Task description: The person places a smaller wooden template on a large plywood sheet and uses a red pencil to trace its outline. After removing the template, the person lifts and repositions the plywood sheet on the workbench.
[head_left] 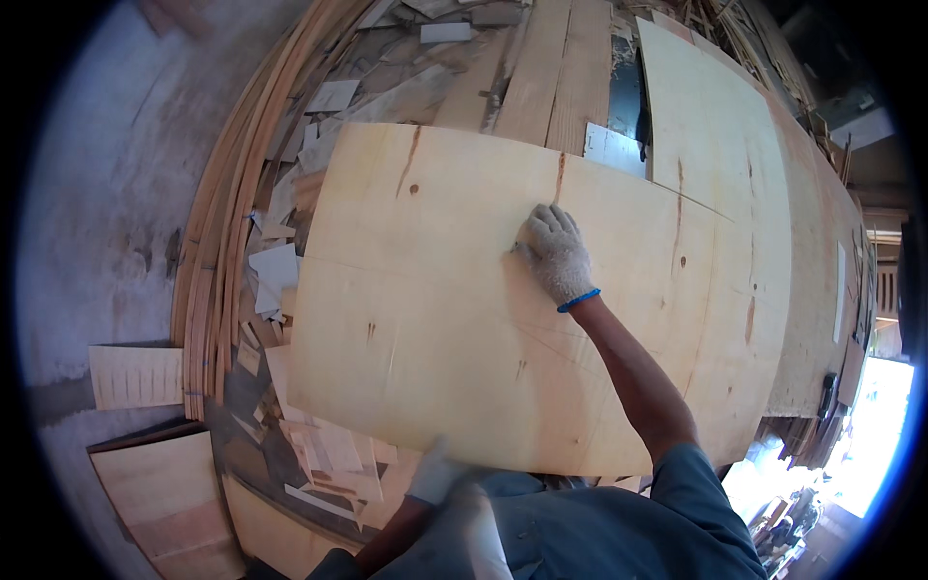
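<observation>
A wide, pale plywood sheet (435, 271) with brown knots and streaks lies flat before me. My right hand (558, 253), in a whitish knit glove with a blue cuff, rests on the sheet right of its middle. Its fingers are curled and pressed together; whatever may be in them is hidden. At the sheet's near edge is my left hand (433, 476), also gloved and blurred. One fingertip seems to reach up at the edge, while the other fingers are hidden.
Another plywood panel (715, 126) lies at the far right. Long wooden strips (217, 251) run along the left wall. Broken board scraps (329, 449) fill the left side. A board (169, 503) leans at the lower left, and long planks (556, 77) extend beyond the sheet.
</observation>
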Demonstrator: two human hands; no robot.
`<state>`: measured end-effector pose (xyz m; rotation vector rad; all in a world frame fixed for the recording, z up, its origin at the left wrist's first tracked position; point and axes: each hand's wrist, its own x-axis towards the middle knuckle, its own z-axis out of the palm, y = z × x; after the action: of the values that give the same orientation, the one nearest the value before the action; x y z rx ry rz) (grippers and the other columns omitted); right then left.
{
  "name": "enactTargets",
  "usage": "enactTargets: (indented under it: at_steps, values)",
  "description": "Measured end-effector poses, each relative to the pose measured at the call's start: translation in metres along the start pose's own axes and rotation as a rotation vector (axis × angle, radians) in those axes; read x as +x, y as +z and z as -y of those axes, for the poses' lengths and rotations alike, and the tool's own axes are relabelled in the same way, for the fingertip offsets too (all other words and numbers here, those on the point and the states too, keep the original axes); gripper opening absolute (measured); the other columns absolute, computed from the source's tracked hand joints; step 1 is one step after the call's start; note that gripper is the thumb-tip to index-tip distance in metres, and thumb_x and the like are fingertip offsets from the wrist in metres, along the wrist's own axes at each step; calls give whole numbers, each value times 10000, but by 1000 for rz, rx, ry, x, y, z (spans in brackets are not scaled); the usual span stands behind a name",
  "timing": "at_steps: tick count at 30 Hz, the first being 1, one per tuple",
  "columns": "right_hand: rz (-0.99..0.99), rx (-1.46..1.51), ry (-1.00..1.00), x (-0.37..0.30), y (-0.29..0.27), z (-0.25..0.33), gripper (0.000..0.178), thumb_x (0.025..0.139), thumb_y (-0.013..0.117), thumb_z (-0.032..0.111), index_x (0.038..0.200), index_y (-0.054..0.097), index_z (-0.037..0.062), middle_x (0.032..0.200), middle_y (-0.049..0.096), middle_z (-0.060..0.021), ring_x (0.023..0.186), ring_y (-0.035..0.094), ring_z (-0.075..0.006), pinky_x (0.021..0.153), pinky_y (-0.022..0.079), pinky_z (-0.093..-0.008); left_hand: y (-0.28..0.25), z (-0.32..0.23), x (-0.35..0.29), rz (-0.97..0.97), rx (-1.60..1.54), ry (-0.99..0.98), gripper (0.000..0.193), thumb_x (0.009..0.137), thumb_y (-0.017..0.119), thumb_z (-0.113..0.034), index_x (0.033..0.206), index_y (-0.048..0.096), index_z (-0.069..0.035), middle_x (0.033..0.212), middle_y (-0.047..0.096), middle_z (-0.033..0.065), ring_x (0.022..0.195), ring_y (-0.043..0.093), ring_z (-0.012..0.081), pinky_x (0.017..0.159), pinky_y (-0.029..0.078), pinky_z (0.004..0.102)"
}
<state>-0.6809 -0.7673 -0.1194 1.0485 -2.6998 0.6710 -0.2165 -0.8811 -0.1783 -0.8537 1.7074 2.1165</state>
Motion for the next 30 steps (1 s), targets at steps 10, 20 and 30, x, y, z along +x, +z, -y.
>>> enactTargets:
  at_steps: [10, 20, 30]
  values:
    - [13, 166, 346, -206, -91, 23, 263, 841, 690, 121, 1083, 651, 28, 1250, 627, -158, 1243, 547, -352, 1039, 456, -430, -2, -28, 3, 190, 146, 11, 614, 1033, 480, -394, 1472, 315, 1, 1510, 375, 196, 1379, 388, 355, 1161, 307, 550]
    - [-199, 128, 1185, -493, -206, 34, 216, 965, 584, 169, 932, 707, -5, 899, 725, -81, 789, 684, -182, 723, 538, -304, 30, -71, -7, -116, -848, -219, 544, 1031, 472, -437, 1400, 451, -38, 1403, 518, 144, 1269, 504, 345, 1074, 424, 529]
    - [-791, 1079, 1778, -594, -194, -16, 483, 991, 522, 520, 834, 592, 70, 709, 642, -67, 544, 586, -194, 531, 505, -324, 33, -58, -5, -140, -838, -154, 526, 1022, 498, -426, 1407, 455, -68, 1400, 524, 131, 1296, 483, 310, 1072, 423, 513]
